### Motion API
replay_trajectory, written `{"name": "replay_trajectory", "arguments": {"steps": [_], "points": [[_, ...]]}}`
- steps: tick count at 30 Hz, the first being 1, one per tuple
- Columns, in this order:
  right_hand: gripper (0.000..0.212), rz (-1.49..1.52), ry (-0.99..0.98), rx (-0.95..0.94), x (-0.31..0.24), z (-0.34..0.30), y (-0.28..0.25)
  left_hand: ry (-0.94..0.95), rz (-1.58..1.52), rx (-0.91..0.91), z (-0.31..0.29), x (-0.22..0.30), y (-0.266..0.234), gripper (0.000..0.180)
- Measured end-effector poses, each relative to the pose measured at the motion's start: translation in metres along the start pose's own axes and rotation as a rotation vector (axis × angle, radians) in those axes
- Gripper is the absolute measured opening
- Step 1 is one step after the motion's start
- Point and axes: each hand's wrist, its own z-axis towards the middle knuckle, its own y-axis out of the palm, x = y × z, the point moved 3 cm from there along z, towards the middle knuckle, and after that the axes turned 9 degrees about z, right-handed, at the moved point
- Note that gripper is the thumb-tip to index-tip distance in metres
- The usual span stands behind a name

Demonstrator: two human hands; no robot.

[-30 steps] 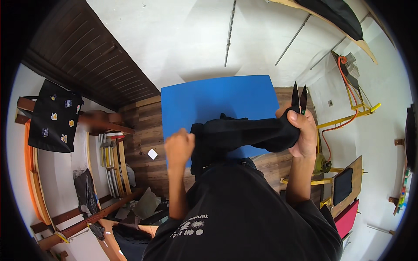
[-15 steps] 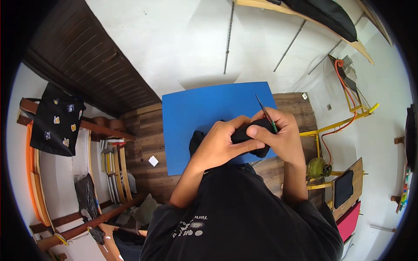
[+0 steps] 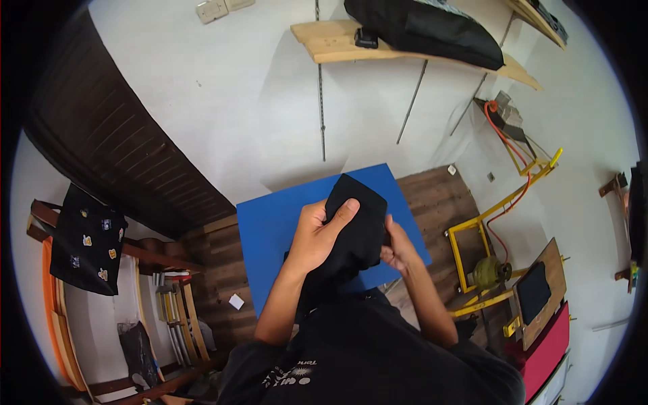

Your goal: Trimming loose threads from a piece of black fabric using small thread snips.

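Above the blue table [image 3: 270,223], a piece of black fabric [image 3: 361,229] is held up with its flat upper end raised. My left hand [image 3: 317,236] grips its left edge, thumb pressed on the front and fingers behind. At the fabric's right edge is my right hand [image 3: 398,250], its fingers curled in and partly hidden by the cloth. Whether it pinches the fabric or holds a small tool does not show. The lower part of the cloth hangs in dark folds near my black shirt.
A wooden shelf [image 3: 331,44] with a black bag [image 3: 432,34] is fixed to the wall beyond the table. To the right stand a yellow metal frame [image 3: 453,263] and a green gas cylinder [image 3: 491,273]. Shelving with a black tote bag [image 3: 91,243] is at left.
The bunched fabric has been raised and spread upright. My right hand moved down and to the fabric's right edge; the thin pointed tool with a green handle it held is out of sight. The view tilted up.
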Motion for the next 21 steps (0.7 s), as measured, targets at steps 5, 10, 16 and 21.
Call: {"name": "replay_trajectory", "arguments": {"steps": [5, 10, 16, 21], "points": [[0.026, 0.18, -0.182, -0.188, -0.033, 0.013, -0.006, 0.166, 0.023, -0.061, 0.039, 0.02, 0.016, 0.032], [0.038, 0.095, -0.62, 0.012, -0.163, -0.025, 0.056, 0.401, 0.097, 0.029, 0.065, 0.092, 0.027, 0.032], [0.023, 0.089, -0.777, -0.124, -0.185, -0.061, 0.127, 0.548, 0.163, 0.328, 0.019, 0.134, -0.001, 0.023], [0.015, -0.1, -0.652, -0.078, -0.127, -0.034, 0.123, 0.318, 0.175, 0.536, -0.045, 0.06, -0.051, 0.014]]}}
